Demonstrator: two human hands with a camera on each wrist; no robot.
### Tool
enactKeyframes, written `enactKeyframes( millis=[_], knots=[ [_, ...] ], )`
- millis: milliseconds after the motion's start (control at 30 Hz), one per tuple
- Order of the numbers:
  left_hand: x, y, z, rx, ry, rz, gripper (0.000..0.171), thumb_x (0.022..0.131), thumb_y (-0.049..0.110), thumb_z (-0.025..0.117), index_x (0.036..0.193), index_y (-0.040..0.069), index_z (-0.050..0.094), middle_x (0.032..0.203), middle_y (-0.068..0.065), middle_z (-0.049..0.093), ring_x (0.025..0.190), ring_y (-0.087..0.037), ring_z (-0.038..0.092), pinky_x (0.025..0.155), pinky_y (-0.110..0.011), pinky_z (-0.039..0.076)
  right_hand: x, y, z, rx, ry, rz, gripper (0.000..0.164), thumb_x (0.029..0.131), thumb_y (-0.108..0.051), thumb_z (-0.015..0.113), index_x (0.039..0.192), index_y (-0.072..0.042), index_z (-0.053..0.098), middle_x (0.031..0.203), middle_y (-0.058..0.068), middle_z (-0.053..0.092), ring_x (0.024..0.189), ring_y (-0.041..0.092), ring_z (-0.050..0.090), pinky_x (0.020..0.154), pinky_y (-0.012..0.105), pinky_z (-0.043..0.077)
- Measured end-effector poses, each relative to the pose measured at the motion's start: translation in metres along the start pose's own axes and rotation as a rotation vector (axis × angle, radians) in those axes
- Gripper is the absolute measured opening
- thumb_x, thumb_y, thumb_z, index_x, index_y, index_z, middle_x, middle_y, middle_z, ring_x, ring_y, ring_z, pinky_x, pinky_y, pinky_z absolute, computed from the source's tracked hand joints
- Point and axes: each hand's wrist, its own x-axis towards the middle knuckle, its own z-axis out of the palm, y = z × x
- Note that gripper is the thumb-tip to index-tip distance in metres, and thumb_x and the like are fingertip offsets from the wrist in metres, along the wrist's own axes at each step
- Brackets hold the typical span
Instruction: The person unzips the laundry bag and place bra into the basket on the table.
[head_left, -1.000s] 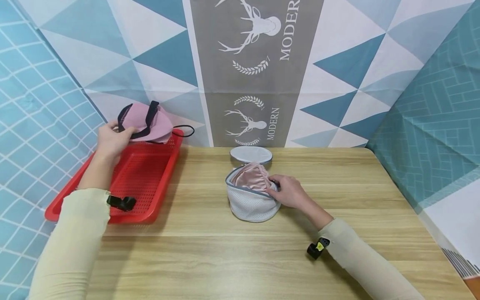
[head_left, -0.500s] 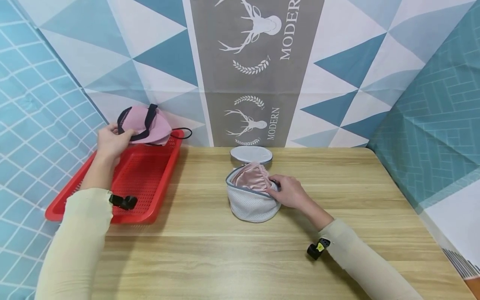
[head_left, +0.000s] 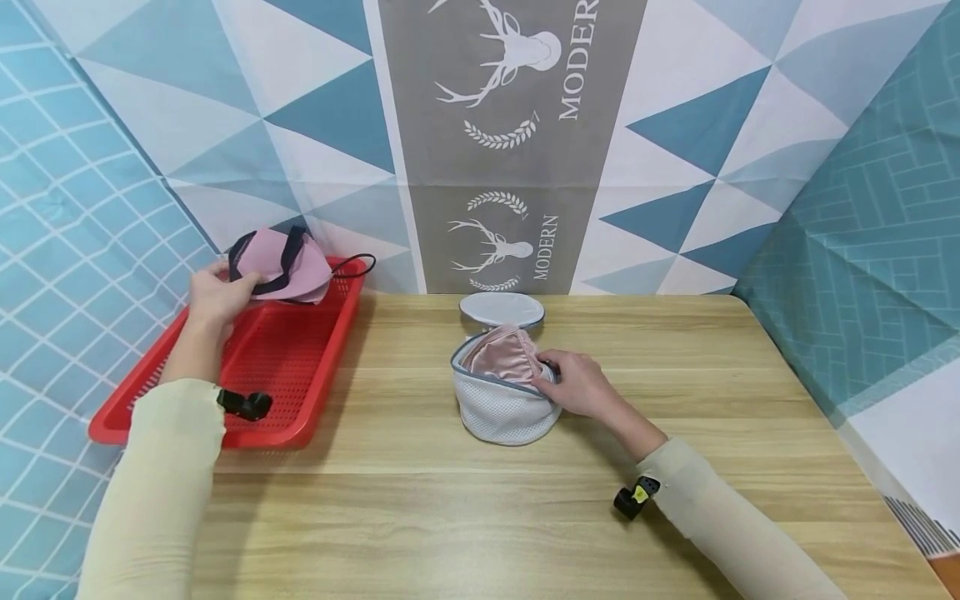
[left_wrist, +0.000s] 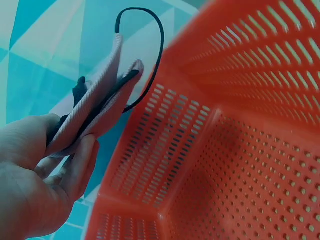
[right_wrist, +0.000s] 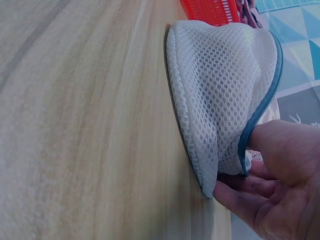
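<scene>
My left hand (head_left: 216,296) pinches a folded pink cloth piece (head_left: 264,252) with dark straps and a thin black cord loop; its exact kind is unclear. It hangs over the far end of a red perforated basket (head_left: 324,379). In the left wrist view, thumb and fingers hold the pink cloth (left_wrist: 97,107) by one edge. Mid-table stands a white mesh laundry bag (head_left: 495,412), its round lid (head_left: 501,309) unzipped and tipped back. Pink satiny fabric (head_left: 504,357) lies inside. At the bag's right rim my right hand (head_left: 576,382) grips the mesh bag (right_wrist: 220,75) near the teal zipper.
The basket stands at the left of the wooden table (head_left: 450,533), against the tiled-pattern cloth (head_left: 75,250). A patterned backdrop (head_left: 517,167) rises right behind the table's far edge. Each wrist carries a small black camera.
My left hand has lowered the pink cloth slightly, down and to the left, toward the basket. The right hand and mesh bag have stayed put.
</scene>
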Motion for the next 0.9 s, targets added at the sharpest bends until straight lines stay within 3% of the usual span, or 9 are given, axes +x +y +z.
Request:
enactKeyframes(
  millis=[133, 333, 467, 700, 800, 900],
  knots=[
    [0.003, -0.008, -0.005, 0.010, -0.017, -0.025, 0.083, 0.110, 0.027, 0.063, 0.178, 0.000, 0.023, 0.118, 0.000, 0.056, 0.065, 0.012, 0.072, 0.070, -0.008, 0.060, -0.005, -0.019, -0.011, -0.001, -0.027, 0.028, 0.048, 0.101, -0.032, 0.082, 0.138, -0.002, 0.076, 0.131, 0.021, 0.083, 0.117, 0.036, 0.080, 0.101, 0.057, 0.064],
    [0.007, -0.016, -0.010, 0.011, -0.019, -0.053, 0.088, 0.111, 0.028, 0.062, 0.179, 0.000, 0.015, 0.121, -0.005, 0.057, 0.063, 0.012, 0.073, 0.071, -0.009, 0.061, 0.006, 0.016, 0.009, -0.008, -0.001, 0.004, 0.050, 0.100, -0.041, 0.083, 0.138, -0.007, 0.077, 0.128, 0.016, 0.084, 0.112, 0.030, 0.081, 0.096, 0.051, 0.065],
    [0.007, -0.019, -0.012, 0.022, -0.020, -0.060, 0.088, 0.111, 0.030, 0.061, 0.179, 0.000, 0.013, 0.109, 0.001, 0.060, 0.064, 0.011, 0.073, 0.071, -0.008, 0.060, 0.007, 0.021, 0.012, -0.006, 0.003, -0.007, 0.049, 0.101, -0.042, 0.082, 0.137, -0.009, 0.078, 0.127, 0.015, 0.084, 0.111, 0.029, 0.081, 0.095, 0.050, 0.065],
    [0.006, -0.023, -0.013, 0.069, -0.033, -0.056, 0.086, 0.111, 0.030, 0.060, 0.177, -0.003, 0.017, 0.106, 0.000, 0.060, 0.062, 0.011, 0.072, 0.070, -0.008, 0.060, 0.012, 0.029, 0.020, -0.047, -0.004, 0.024, 0.049, 0.101, -0.041, 0.082, 0.141, -0.013, 0.077, 0.131, 0.008, 0.084, 0.117, 0.024, 0.080, 0.100, 0.050, 0.065],
    [0.008, -0.025, -0.013, 0.107, -0.040, -0.053, 0.087, 0.111, 0.032, 0.060, 0.178, -0.003, 0.017, 0.090, 0.010, 0.063, 0.062, 0.012, 0.072, 0.070, -0.007, 0.058, 0.013, 0.031, 0.021, -0.058, -0.007, 0.027, 0.050, 0.101, -0.041, 0.082, 0.142, -0.012, 0.076, 0.132, 0.009, 0.084, 0.117, 0.025, 0.080, 0.100, 0.051, 0.066],
    [0.011, -0.027, -0.014, 0.147, -0.040, -0.042, 0.081, 0.111, 0.033, 0.060, 0.175, -0.005, 0.027, 0.077, 0.017, 0.060, 0.062, 0.011, 0.072, 0.069, -0.007, 0.058, 0.013, 0.032, 0.021, -0.060, -0.006, 0.029, 0.053, 0.101, -0.041, 0.082, 0.143, -0.011, 0.076, 0.133, 0.011, 0.084, 0.118, 0.027, 0.081, 0.101, 0.052, 0.066]
  ],
)
